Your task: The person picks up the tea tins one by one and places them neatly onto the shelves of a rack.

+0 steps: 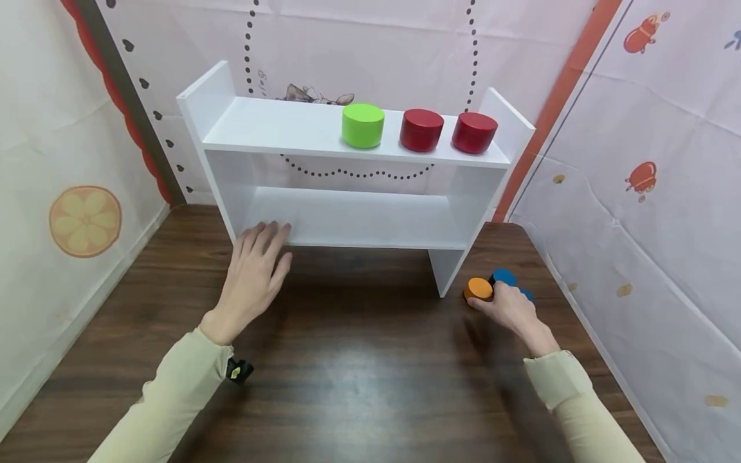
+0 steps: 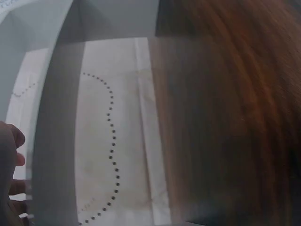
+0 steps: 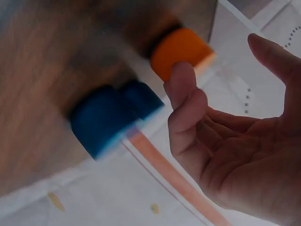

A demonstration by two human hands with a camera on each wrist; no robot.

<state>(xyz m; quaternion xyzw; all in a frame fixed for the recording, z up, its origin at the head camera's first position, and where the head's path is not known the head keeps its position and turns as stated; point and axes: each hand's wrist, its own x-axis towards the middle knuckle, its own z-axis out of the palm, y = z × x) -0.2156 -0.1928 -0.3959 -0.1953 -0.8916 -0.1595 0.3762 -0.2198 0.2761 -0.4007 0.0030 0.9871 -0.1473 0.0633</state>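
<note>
A white two-tier shelf [image 1: 359,218] stands on the wooden table. My left hand [image 1: 249,276] is at the left front of its lower board, fingers spread and overlapping the edge; the left wrist view shows only its fingertips [image 2: 19,160]. To the right of the shelf, my right hand [image 1: 512,310] hovers by an orange round block [image 1: 479,289] and two blue round blocks [image 1: 503,277]. In the right wrist view its thumb is stretched away from the loosely bent fingers, and the orange block [image 3: 181,54] lies beyond the fingertips, not gripped.
On the top board stand a bright green round block [image 1: 363,126] and two red round blocks [image 1: 421,130], toward the right side panel. Printed cloth walls [image 1: 648,193] close off the back and both sides of the wooden table [image 1: 347,360].
</note>
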